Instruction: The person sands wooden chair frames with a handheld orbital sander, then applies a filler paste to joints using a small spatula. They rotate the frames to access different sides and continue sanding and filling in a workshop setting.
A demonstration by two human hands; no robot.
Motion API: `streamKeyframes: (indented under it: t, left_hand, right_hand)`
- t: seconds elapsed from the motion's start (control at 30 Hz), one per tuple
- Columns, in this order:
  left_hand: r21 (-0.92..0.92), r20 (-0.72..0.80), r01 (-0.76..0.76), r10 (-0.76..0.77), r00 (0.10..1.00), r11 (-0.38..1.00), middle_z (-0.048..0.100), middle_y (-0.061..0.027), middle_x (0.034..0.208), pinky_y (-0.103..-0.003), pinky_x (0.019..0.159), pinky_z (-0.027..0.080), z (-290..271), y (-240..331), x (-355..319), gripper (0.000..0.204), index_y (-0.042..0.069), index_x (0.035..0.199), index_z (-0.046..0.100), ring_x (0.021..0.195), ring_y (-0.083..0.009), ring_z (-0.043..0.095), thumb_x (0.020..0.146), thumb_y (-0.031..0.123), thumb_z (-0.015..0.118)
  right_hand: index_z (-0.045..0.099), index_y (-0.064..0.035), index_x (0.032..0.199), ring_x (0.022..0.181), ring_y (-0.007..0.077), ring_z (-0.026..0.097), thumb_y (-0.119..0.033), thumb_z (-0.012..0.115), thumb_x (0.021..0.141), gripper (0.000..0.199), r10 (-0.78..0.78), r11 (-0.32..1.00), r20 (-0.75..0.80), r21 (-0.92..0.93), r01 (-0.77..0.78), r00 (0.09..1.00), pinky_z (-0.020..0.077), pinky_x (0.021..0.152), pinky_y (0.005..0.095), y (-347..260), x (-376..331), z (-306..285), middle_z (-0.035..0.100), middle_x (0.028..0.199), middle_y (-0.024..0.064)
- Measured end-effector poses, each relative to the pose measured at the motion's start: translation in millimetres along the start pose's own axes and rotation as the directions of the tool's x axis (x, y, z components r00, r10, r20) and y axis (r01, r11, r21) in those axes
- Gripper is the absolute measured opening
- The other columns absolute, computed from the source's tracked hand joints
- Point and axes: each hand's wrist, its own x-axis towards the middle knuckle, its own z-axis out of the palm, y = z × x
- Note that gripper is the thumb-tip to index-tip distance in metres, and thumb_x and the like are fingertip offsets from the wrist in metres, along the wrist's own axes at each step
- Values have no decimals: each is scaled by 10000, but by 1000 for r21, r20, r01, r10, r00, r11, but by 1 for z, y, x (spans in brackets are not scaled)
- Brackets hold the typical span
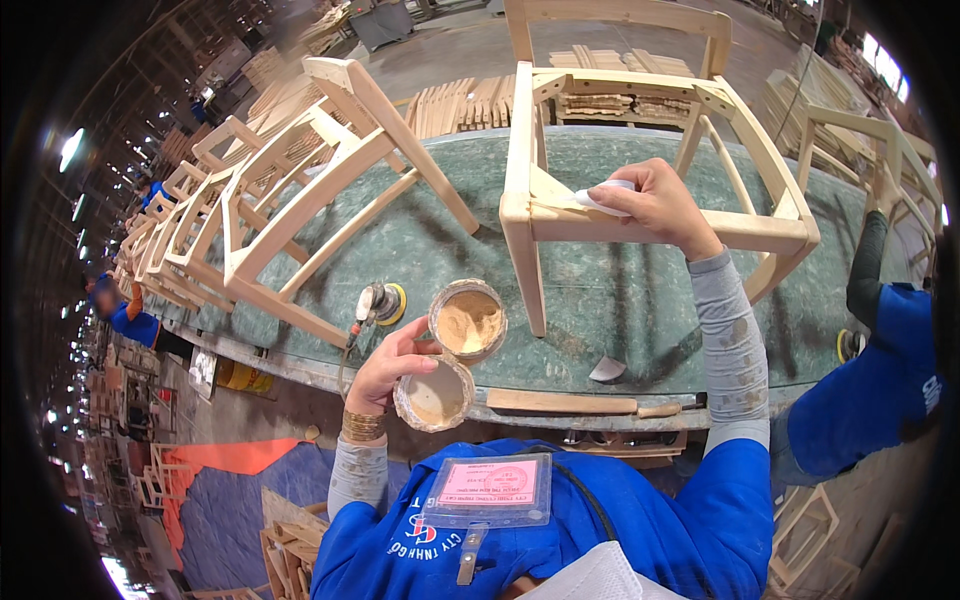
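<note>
My right hand (655, 205) pinches a white plastic spreader (600, 196) against the near seat rail of a pale wooden chair frame (700, 226), close to its left corner. The frame stands upright on the green-topped table. Lower and to the left, my left hand (388, 362) grips two round tubs held side by side, clear of the frame. The upper tub (434, 312) has a crusted rim and contains tan, powdery-looking filler. In the lower tub (403, 408) there is a thinner light layer with a tan patch. My left fingertips are partly hidden by the tubs.
More chair frames (270, 245) line the table's left side. A sander (382, 303) lies near my left hand. Along the near edge are a grey triangular piece (607, 370) and a wooden-handled tool (655, 410). A co-worker (860, 370) handles another frame at right.
</note>
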Motion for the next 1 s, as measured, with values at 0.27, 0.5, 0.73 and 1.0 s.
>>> streamKeyframes:
  t: [0.27,0.5,0.73,1.0]
  left_hand:
    - [8,1,6,-6,1000,1000,576,-161,1160,-276,867,470,3,4,1,777,-22,1403,278,1008,-177,595,717,30,640]
    - [-4,26,4,-4,1000,1000,575,-158,1155,-276,853,479,-2,3,3,772,-18,1406,275,1000,-179,602,724,28,634]
    - [39,37,-1,0,999,999,566,-183,1173,-287,862,483,7,13,2,776,-18,1409,266,1021,-199,601,725,31,628]
    - [46,34,-1,-1,999,999,558,-206,1185,-299,877,481,7,13,-4,773,-19,1407,266,1029,-218,600,726,36,627]
  right_hand:
    - [708,37,765,486,92,548,-337,706,759,373,-1,999,6,-34,2,1000,424,466,229,-2,-1,-1,579,534,52]
    - [707,25,747,494,84,540,-341,702,764,366,5,1000,26,11,-6,1000,414,468,227,-5,-3,-2,572,533,42]
    - [708,16,755,506,81,543,-318,706,767,334,-28,998,63,62,24,998,427,473,220,-3,-9,-4,577,552,33]
    - [690,17,719,505,81,546,-309,709,772,331,-21,999,66,36,19,998,429,464,226,-4,-10,-2,561,542,19]
